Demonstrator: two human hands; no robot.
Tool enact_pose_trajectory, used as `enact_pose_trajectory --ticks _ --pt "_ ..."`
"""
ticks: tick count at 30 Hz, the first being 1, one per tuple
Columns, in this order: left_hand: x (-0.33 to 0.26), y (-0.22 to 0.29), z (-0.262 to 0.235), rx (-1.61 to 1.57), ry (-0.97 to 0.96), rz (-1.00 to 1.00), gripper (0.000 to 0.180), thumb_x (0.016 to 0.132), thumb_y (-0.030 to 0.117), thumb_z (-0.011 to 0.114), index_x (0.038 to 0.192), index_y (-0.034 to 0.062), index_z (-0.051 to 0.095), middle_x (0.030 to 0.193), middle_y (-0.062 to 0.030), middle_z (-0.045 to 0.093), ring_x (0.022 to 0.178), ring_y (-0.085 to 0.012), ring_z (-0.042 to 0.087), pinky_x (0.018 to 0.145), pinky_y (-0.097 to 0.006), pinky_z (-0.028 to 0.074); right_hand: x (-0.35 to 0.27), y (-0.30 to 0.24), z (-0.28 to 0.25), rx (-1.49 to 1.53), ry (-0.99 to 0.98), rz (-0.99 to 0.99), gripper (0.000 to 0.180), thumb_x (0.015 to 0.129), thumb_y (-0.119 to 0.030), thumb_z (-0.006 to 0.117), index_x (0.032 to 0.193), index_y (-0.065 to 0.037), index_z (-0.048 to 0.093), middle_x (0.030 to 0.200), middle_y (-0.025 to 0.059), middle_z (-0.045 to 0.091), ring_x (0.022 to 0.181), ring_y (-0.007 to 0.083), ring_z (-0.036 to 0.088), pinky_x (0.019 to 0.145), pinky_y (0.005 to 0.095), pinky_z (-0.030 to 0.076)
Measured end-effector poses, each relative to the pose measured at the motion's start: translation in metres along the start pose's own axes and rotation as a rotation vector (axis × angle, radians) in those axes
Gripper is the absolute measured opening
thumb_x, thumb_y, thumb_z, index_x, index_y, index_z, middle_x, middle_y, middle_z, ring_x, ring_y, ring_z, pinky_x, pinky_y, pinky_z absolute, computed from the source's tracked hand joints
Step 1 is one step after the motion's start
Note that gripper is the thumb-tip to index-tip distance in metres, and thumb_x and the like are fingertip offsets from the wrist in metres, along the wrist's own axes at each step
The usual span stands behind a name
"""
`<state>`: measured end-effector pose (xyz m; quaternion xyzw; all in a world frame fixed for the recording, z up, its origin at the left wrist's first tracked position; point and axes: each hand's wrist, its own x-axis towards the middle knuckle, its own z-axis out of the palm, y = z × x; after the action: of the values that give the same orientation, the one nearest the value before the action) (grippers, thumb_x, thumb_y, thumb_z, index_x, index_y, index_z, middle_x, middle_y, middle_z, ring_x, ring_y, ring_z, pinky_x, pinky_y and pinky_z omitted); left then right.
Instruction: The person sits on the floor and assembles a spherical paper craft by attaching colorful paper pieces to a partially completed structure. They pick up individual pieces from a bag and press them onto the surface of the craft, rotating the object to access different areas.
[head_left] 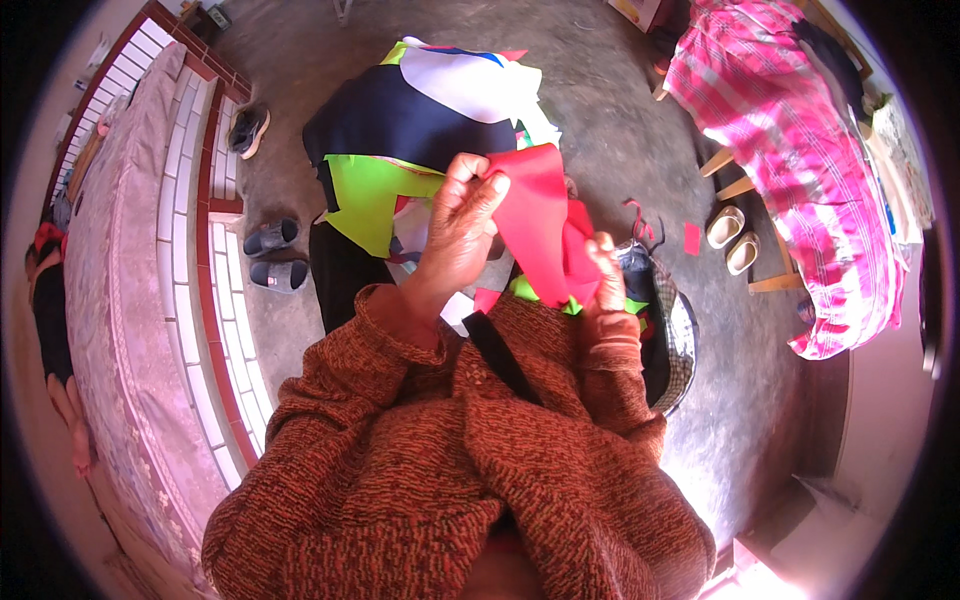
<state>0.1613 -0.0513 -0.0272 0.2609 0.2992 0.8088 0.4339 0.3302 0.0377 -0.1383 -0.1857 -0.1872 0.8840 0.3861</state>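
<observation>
Bare grey concrete floor (600, 90) lies open beyond the piled multicoloured fabric pieces (420, 120). A tiled ledge (215, 300) with dark slippers (272, 255) hems the left; a pink-checked covered bed (790, 150) blocks the right.

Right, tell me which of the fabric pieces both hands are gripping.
The red fabric piece: the left hand pinches its top edge, the right hand its lower part. The navy, white and lime pieces lie ungripped behind it.
</observation>
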Motion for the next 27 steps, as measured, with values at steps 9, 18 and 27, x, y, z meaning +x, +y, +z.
enact_pose_trajectory --ticks 9,18,27 --pt "0.01 0.036 -0.007 0.014 0.066 0.219 0.02 0.094 0.008 0.051 0.114 0.0032 0.048 0.106 -0.0066 0.059 0.098 -0.0144 0.057 0.091 -0.033 0.046 -0.012 -0.012 -0.042 0.145 0.038 0.002 0.018 0.081 -0.008 0.065 0.091 -0.015 0.052 0.111 0.0102 0.06 0.11 0.0309 0.055 0.096 0.0528 0.045" --pt "0.031 0.086 -0.017 0.033 0.171 0.392 0.026 0.095 0.009 0.05 0.12 0.0029 0.05 0.112 -0.0077 0.059 0.103 -0.0167 0.058 0.09 -0.033 0.048 -0.011 -0.009 -0.045 0.18 0.033 0.042 0.02 0.082 -0.009 0.065 0.096 -0.014 0.052 0.114 0.0112 0.058 0.111 0.0314 0.054 0.096 0.0528 0.044" --pt "0.094 0.136 -0.008 0.142 0.196 0.501 0.026 0.094 0.007 0.048 0.12 0.0054 0.048 0.109 -0.0059 0.058 0.099 -0.0177 0.058 0.088 -0.033 0.05 -0.014 -0.003 -0.052 0.21 0.044 0.097 0.022 0.083 -0.011 0.064 0.101 -0.014 0.051 0.117 0.0121 0.057 0.113 0.0319 0.054 0.097 0.0529 0.043"
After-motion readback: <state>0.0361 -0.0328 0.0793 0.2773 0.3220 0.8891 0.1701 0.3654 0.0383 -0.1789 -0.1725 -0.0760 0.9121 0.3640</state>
